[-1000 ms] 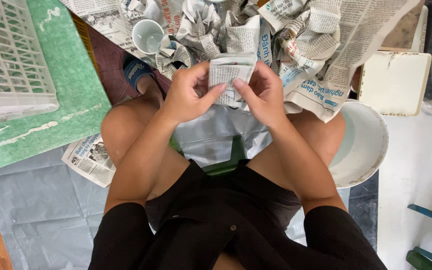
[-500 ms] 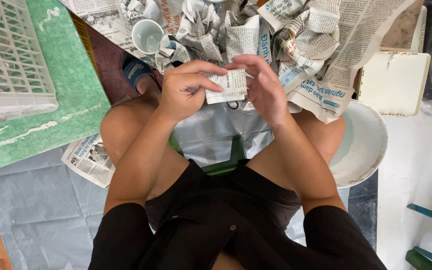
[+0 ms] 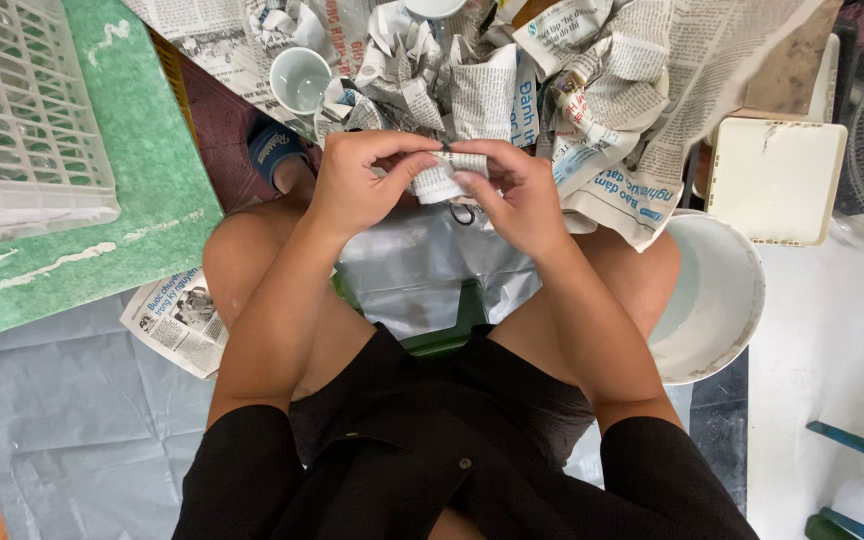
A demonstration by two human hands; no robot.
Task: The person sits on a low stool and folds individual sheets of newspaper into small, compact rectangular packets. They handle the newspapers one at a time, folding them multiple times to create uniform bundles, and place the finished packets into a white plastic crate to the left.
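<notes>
Both hands meet over the lap on a small newspaper-wrapped bundle [image 3: 444, 178]. The left hand [image 3: 362, 185] has its grip pinched on the bundle's left end, thumb and fingertips pressed together on the paper; the right hand [image 3: 514, 195] pinches its right side from above, fingers curled over the top. A second ago the paper was a flat, upright strip held between the thumbs; now it is folded down into a tight, narrow packet drawn close between the two grips, so the wrapping looks, by my judgement, near its closing folds. Just beyond the hands lies a heap of crumpled newspaper sheets [image 3: 602, 110], with a white cup [image 3: 300, 80] standing among them. A white plastic crate [image 3: 22, 120] rests on a green mat [image 3: 152, 190] to the left, and a white bucket [image 3: 727, 300] sits by the right knee.
</notes>
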